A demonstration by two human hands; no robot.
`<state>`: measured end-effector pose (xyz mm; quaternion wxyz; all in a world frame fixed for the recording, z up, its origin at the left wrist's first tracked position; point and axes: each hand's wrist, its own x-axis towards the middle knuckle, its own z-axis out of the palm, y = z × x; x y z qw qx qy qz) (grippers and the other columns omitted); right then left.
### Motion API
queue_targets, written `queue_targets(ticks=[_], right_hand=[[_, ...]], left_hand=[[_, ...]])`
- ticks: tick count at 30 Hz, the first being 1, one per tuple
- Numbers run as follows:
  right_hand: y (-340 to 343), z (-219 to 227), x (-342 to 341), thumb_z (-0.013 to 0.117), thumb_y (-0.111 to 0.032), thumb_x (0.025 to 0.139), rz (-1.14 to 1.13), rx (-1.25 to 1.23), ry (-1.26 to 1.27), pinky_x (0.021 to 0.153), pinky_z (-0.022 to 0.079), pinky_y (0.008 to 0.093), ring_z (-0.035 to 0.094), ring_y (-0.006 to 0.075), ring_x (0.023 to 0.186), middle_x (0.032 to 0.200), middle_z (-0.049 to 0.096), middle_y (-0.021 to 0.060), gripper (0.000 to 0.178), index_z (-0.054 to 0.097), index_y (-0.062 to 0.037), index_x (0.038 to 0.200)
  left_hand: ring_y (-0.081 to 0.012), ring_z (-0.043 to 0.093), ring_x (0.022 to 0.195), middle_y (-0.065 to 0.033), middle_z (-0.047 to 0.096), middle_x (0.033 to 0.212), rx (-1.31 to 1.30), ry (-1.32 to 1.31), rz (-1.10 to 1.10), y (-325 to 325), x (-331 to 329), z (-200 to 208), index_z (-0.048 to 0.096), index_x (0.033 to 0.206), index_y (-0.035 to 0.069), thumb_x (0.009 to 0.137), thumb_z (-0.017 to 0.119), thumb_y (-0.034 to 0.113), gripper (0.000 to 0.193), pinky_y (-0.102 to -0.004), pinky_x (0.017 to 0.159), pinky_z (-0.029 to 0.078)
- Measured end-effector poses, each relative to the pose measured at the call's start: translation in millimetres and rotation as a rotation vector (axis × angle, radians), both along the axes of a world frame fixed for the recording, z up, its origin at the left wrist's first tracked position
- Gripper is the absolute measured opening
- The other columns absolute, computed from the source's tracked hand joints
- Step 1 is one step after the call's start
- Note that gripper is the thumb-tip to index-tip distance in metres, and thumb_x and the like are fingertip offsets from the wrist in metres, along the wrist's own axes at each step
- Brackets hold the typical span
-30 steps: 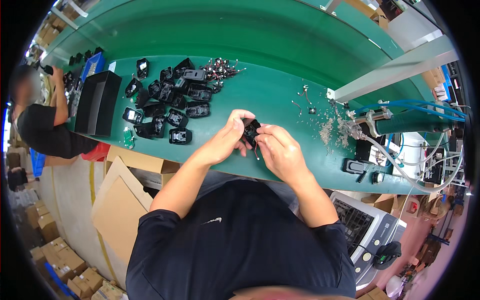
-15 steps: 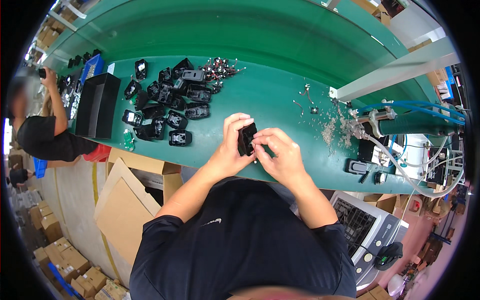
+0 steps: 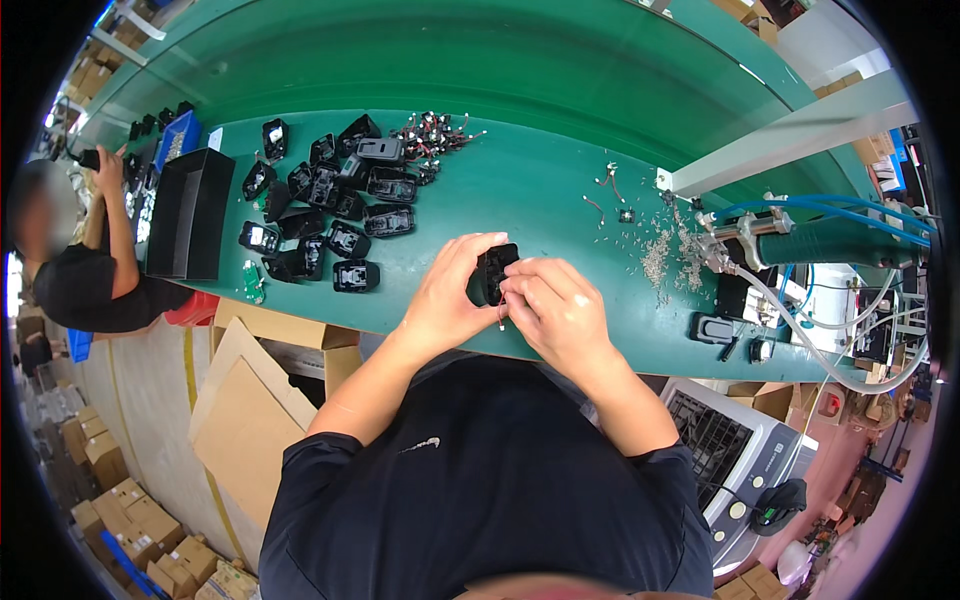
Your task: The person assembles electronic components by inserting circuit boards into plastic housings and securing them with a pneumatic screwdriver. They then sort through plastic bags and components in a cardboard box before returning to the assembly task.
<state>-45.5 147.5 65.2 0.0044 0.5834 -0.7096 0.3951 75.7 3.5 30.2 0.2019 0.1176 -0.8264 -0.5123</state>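
Note:
Above the bench's near edge, my left hand (image 3: 447, 297) is closed around a small black plastic housing (image 3: 492, 277), its open side turned toward my right hand. My right hand (image 3: 558, 305) is pinched at the mouth of the housing. Beneath its fingertips hangs a thin red wire lead (image 3: 502, 312) with a pale end; its upper part is hidden by the fingers. To the left lie several more black housings (image 3: 388, 220), many open side up. Behind them is a heap of wire leads (image 3: 437, 135) with white connectors.
A black bin (image 3: 192, 215) stands at the bench's left, near a co-worker (image 3: 85, 270). Small pale pieces (image 3: 655, 255) are scattered to the right, near a green-bodied tool (image 3: 830, 245) with blue hoses. An opened carton (image 3: 285, 335) sits below the bench; a white-grey appliance (image 3: 735, 470) stands lower right.
My right fingers have closed in tighter at the housing, and the red wire now hangs visibly beneath them. The housing is tipped slightly differently. The co-worker's hands have come together.

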Motion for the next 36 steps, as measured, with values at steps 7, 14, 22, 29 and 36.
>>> queue_targets(ticks=[7, 14, 22, 29, 36], right_hand=[[0.3, 2.9, -3.5, 0.077, -0.001, 0.071, -0.010, 0.077, 0.033, 0.072, 0.055, 0.0379, 0.066, 0.0254, 0.086, 0.098, 0.068, 0.0054, 0.019, 0.068, -0.0050, 0.087], [-0.8, 5.2, -3.3, 0.077, -0.004, 0.071, -0.060, 0.125, 0.067, 0.067, 0.050, 0.0383, 0.057, 0.0241, 0.076, 0.085, 0.056, 0.0036, 0.016, 0.070, -0.0081, 0.085], [2.9, -2.7, 9.3, 0.078, -0.007, 0.072, -0.254, 0.174, 0.046, 0.065, 0.048, 0.0392, 0.055, 0.0246, 0.075, 0.082, 0.052, 0.0036, 0.016, 0.072, -0.0111, 0.086], [3.4, -9.2, 9.5, 0.075, -0.009, 0.071, -0.294, 0.231, 0.104, 0.068, 0.048, 0.0399, 0.058, 0.0248, 0.079, 0.083, 0.054, 0.0037, 0.010, 0.067, -0.0097, 0.077], [3.9, -27.4, 1.7, 0.076, -0.008, 0.076, -0.334, 0.255, 0.025, 0.069, 0.050, 0.0416, 0.060, 0.0272, 0.081, 0.083, 0.055, 0.0054, 0.012, 0.071, -0.0101, 0.087]], left_hand=[[-0.0313, 0.056, 0.117, -0.0128, 0.059, 0.130, -0.155, 0.012, 0.059, 6.6, -4.1, -2.9, 0.053, 0.136, 0.009, 0.061, 0.089, 0.001, 0.083, -0.0389, 0.089, 0.052], [-0.0355, 0.058, 0.113, -0.0142, 0.055, 0.123, -0.169, 0.097, 0.035, 5.5, -10.4, -8.3, 0.054, 0.133, 0.008, 0.059, 0.090, 0.001, 0.083, -0.0419, 0.090, 0.053], [-0.0347, 0.060, 0.108, -0.0138, 0.058, 0.120, -0.235, 0.161, 0.012, 6.9, -16.3, -7.7, 0.055, 0.131, 0.007, 0.060, 0.089, 0.001, 0.079, -0.0416, 0.089, 0.054], [-0.0337, 0.062, 0.104, -0.0140, 0.060, 0.118, -0.309, 0.188, -0.015, 8.1, -19.8, -15.3, 0.057, 0.127, 0.005, 0.059, 0.086, -0.001, 0.075, -0.0405, 0.087, 0.055], [-0.0327, 0.063, 0.100, -0.0129, 0.062, 0.112, -0.277, 0.184, -0.027, 5.5, -33.4, -29.2, 0.059, 0.125, 0.007, 0.058, 0.086, -0.002, 0.073, -0.0399, 0.083, 0.055]])
